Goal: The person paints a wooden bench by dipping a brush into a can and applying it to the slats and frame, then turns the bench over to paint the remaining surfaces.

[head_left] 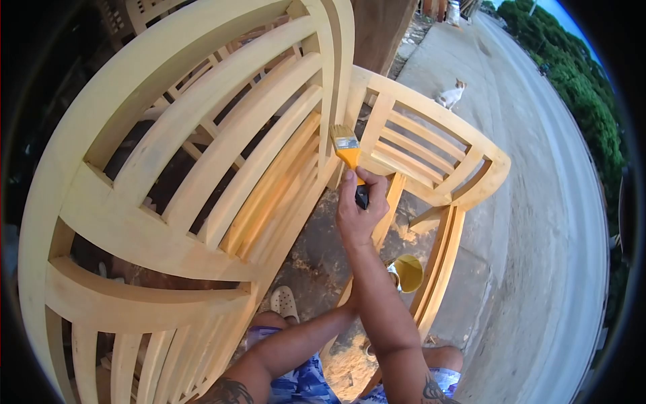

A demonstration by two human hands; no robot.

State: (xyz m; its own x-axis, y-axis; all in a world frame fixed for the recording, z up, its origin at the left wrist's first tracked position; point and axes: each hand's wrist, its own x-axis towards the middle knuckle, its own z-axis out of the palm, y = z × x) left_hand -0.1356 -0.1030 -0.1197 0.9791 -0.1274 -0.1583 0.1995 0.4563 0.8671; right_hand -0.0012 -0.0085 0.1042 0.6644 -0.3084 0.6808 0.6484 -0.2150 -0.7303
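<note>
My right hand (pixel 361 205) is closed round the handle of a flat paintbrush (pixel 348 153), yellow with a black end and a metal ferrule. The bristles point up and overlap the pale upright of a wooden slatted bench (pixel 94 195). My left forearm (pixel 306 340) reaches across beneath the right one, which hides the left hand and its fingers. Beside my right forearm shows a can (pixel 408 273) with a yellowish inside, close to where the left hand disappears.
The bench's slatted end (pixel 424 138) and a long rail (pixel 437 266) stand to the right. More slatted wood lies behind the bench. A white and orange cat (pixel 451 94) sits on the pavement beside the road (pixel 538 202). A light clog (pixel 284 303) is on my foot.
</note>
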